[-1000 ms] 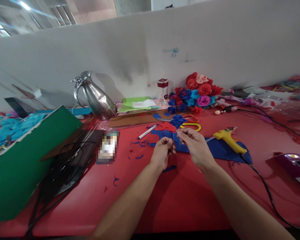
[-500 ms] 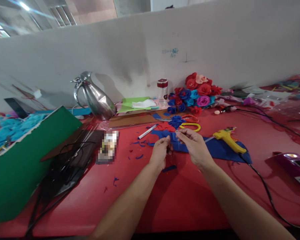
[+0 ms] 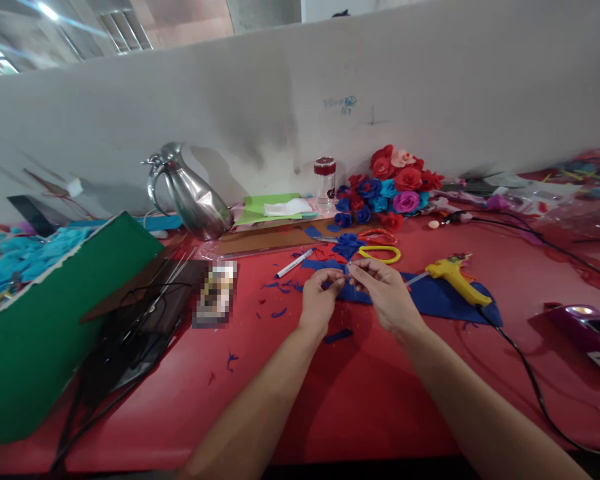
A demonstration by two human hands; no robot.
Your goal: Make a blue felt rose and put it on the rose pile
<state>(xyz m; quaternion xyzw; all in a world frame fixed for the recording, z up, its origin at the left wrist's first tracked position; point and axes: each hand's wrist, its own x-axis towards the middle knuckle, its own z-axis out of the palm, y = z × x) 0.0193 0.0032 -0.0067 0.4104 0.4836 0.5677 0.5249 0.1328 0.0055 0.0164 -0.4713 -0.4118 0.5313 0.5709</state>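
My right hand is closed in a pinch below a dark blue paper flower, apparently gripping it by its base or thin stem. Close beside it, my left hand has thumb and fingers pinched together; whatever lies between them is too small to make out. Both hands hover over a dark blue sheet on the red table. Scissors with a yellow handle and an orange-red handle lie just behind the flower, near red paper pieces.
A yellow glue gun rests on the blue sheet, its cord trailing right. A marker, paper scraps and a phone-like blurred object lie left. Behind stand a metal jug, a jar and a bunch of paper flowers.
My right hand and the blue flower have shifted slightly left. My left hand's fingertips have come up closer to the right hand's, and its fingers have changed position.
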